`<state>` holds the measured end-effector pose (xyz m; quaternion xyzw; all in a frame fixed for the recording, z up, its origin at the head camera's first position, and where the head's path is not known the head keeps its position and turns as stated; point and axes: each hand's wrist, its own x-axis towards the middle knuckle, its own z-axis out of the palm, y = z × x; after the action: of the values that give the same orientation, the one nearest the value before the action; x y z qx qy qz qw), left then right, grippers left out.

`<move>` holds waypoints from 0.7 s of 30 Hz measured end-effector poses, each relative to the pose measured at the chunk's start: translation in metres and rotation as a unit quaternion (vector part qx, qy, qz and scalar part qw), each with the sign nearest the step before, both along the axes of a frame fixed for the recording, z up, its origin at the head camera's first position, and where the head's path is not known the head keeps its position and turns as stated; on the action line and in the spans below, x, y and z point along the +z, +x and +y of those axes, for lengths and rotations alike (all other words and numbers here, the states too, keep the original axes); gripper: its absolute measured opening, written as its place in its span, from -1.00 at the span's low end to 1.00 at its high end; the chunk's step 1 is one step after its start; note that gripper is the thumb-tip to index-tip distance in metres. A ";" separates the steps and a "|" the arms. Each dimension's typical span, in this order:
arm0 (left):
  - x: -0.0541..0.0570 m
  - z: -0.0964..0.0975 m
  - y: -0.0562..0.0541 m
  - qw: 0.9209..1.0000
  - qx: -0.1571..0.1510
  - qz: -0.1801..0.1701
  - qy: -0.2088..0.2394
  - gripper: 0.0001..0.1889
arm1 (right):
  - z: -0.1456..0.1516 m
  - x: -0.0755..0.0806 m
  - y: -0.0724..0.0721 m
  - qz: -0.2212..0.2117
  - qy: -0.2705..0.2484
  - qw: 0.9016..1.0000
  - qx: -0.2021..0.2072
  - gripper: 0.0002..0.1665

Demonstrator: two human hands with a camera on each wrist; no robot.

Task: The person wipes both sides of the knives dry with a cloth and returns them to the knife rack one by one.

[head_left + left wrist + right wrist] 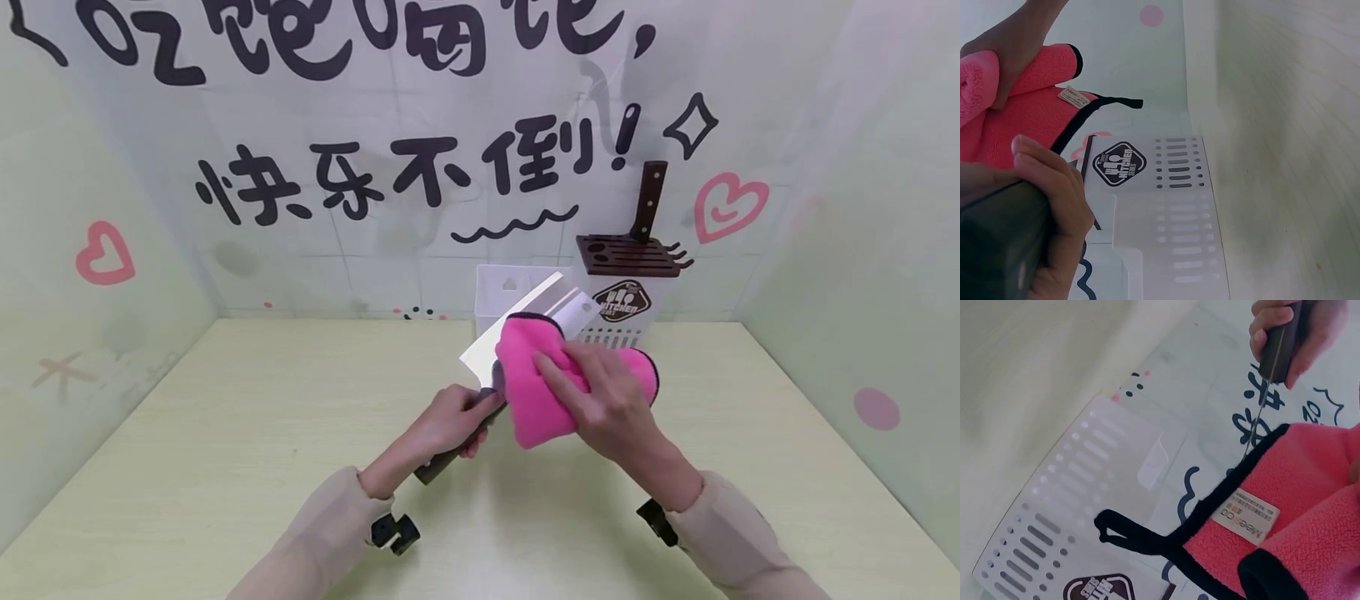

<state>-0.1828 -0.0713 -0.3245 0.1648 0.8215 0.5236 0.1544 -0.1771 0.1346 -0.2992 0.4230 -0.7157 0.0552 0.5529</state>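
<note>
My left hand grips the dark handle of a cleaver, held above the table. The broad shiny blade slants up to the right in the head view. In my right hand is a pink cloth with black edging, bunched under the fingers and overlapping the blade near the handle. The right wrist view shows the cloth with its white label and black hanging loop, and the blade edge-on behind it. The left wrist view has the fingers curled round the handle.
Behind my hands a white knife holder stands at the back wall, with a dark brown slotted top. A brown riveted handle sticks up from it. The pale wooden table is bordered by printed wall sheets at both sides.
</note>
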 end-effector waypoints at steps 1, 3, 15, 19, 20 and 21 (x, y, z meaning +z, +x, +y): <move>0.000 0.000 0.000 1.000 -0.002 0.001 0.003 -0.60 | -0.002 -0.001 0.000 -0.010 0.010 1.000 0.000 -0.67; -0.001 0.001 0.000 1.000 -0.006 0.002 0.009 -0.63 | -0.006 -0.002 -0.001 -0.040 0.026 0.999 0.001 -0.70; -0.003 0.002 0.002 0.999 0.003 0.037 -0.011 -0.73 | -0.024 -0.003 -0.001 -0.168 0.053 0.982 -0.066 -0.24; -0.003 0.003 0.003 0.998 0.003 0.056 -0.017 -0.75 | -0.026 -0.002 -0.001 -0.186 0.071 0.976 -0.087 -0.26; -0.003 0.003 0.003 0.998 0.003 0.061 -0.019 -0.75 | -0.027 -0.002 -0.001 -0.189 0.077 0.975 -0.090 -0.26; -0.003 0.003 0.003 0.998 0.004 0.066 -0.023 -0.75 | -0.027 -0.002 -0.001 -0.189 0.084 0.974 -0.094 -0.25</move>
<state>-0.1796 -0.0680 -0.3280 0.1920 0.8424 0.4932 0.1011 -0.1776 0.1074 -0.3014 0.3807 -0.8459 0.0218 0.3729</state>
